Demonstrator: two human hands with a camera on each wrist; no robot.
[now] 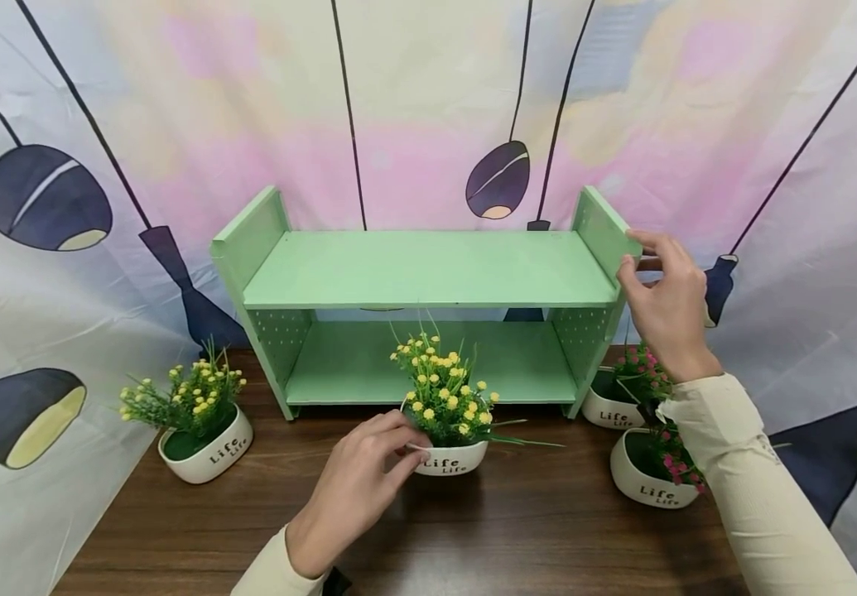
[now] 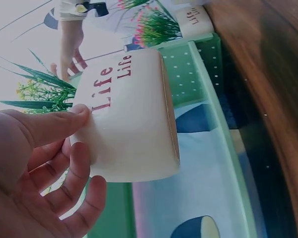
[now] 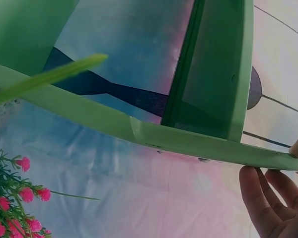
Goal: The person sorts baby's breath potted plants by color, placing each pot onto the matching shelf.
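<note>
In the head view my left hand (image 1: 364, 476) grips the rim of a white "Life" flower pot (image 1: 449, 462) with yellow flowers (image 1: 445, 389), in front of the green two-tier shelf (image 1: 428, 269). The left wrist view shows the thumb on the outside of this pot (image 2: 131, 119), its underside edge facing the shelf frame. My right hand (image 1: 666, 298) pinches the top front corner of the shelf's right side panel (image 1: 607, 232). In the right wrist view, thumb and fingers (image 3: 260, 198) lie on opposite faces of that panel's end.
A second yellow-flowered pot (image 1: 208, 451) stands left of the shelf on the wooden table (image 1: 503, 538). Two pots with pink flowers stand at the right, one by the shelf leg (image 1: 610, 410), the other nearer (image 1: 655, 488) beside my right forearm. A patterned curtain (image 1: 428, 108) hangs behind.
</note>
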